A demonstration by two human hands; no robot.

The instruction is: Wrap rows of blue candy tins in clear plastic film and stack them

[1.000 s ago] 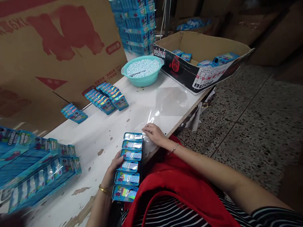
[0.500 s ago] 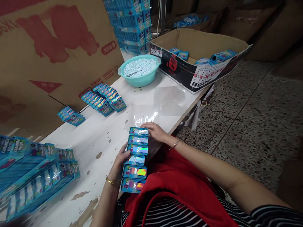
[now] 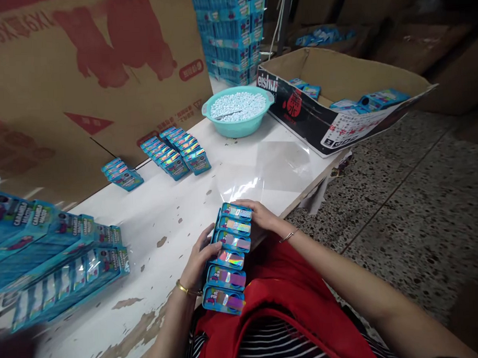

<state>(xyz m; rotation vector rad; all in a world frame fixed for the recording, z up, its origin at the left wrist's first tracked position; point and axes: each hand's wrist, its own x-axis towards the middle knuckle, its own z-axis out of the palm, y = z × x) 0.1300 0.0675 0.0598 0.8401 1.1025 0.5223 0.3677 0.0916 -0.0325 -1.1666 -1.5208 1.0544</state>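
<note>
A row of several small blue candy boxes (image 3: 231, 258) with shiny, colour-shifting strips stands at the table's near edge, close to the red apron. My left hand (image 3: 202, 256) grips the row from its left side, with the thumb on top of a middle box. At the far end, my right hand (image 3: 259, 214) holds the last box from the right; its fingertips are partly hidden behind it. A clear plastic sheet (image 3: 241, 192) lies on the white table (image 3: 185, 202) just past the row.
Matching candy boxes (image 3: 178, 165) stand in short rows, with wrapped packs (image 3: 69, 258) piled at left. A turquoise basin (image 3: 239, 128) holds small pale pellets. Behind are a black open carton (image 3: 299, 111), a tall stack of blue packs (image 3: 230, 38) and a big brown carton (image 3: 142, 99).
The view has shifted, so the table's things sit further right. Both hands still hold the row of candy boxes, which has tilted slightly, showing a little of its left side.
</note>
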